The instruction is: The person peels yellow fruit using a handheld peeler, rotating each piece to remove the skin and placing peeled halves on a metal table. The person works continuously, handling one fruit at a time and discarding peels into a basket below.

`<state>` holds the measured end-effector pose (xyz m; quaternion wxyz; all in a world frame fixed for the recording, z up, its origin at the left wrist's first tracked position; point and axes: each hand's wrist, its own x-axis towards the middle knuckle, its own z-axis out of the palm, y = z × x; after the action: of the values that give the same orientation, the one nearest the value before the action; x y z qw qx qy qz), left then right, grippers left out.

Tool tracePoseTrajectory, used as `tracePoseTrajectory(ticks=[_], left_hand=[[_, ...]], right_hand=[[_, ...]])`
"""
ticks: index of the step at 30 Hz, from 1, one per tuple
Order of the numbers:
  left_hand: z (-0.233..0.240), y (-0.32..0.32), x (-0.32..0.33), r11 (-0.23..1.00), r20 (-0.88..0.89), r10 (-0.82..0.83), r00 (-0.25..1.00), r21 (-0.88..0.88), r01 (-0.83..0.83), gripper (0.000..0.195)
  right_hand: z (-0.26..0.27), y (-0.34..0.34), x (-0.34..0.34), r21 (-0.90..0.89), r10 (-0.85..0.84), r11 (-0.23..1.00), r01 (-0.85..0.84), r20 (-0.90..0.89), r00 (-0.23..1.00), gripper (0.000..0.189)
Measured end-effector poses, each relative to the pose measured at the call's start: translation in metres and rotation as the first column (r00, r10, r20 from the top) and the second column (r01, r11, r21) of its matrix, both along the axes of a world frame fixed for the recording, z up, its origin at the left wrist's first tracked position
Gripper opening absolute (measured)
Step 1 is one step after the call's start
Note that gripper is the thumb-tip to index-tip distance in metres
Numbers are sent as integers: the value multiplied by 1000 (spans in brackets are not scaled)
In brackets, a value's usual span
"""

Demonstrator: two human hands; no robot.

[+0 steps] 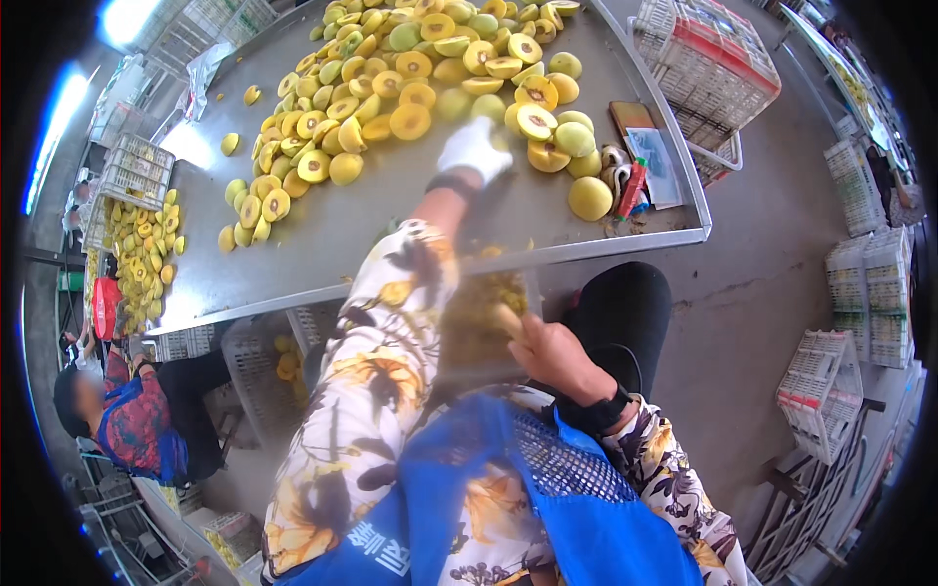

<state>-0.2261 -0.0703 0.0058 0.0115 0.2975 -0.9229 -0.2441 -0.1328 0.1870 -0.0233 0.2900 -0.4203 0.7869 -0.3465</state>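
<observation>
My left hand (pixel 475 152), in a white glove, reaches over the metal table (pixel 388 194) at the near side of a heap of halved yellow peaches (pixel 410 121). Whole peaches lie close by, and a yellow-green peach (pixel 489 108) is just past its fingers. Blur hides whether the glove grips a fruit. Below the table's front edge, my bare right hand (pixel 560 359) closes around a pale tan handle (pixel 507 319), perhaps of a small tool; its far end is blurred. Under the hands a container holds yellow pieces (pixel 506 289), also blurred.
A raised rim borders the table. At its right corner lie a brown phone case (pixel 632 117), a printed card (pixel 654 167) and a red object (pixel 632 189). White plastic crates (pixel 707 62) stand at the right. A co-worker (pixel 139 425) sits at the left beside another peach heap (pixel 143 256).
</observation>
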Motion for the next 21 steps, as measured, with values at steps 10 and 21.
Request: tracePoseTrajectory(ticks=[10,21], left_hand=[[3,38,162,122,-165,626,762,986,113,48],[9,54,200,190,-155,587,795,981,51,61]], right_hand=[[30,-51,-7,-141,-112,982,124,85,990,22],[35,-50,25,-149,-169,975,164,-17,985,35]])
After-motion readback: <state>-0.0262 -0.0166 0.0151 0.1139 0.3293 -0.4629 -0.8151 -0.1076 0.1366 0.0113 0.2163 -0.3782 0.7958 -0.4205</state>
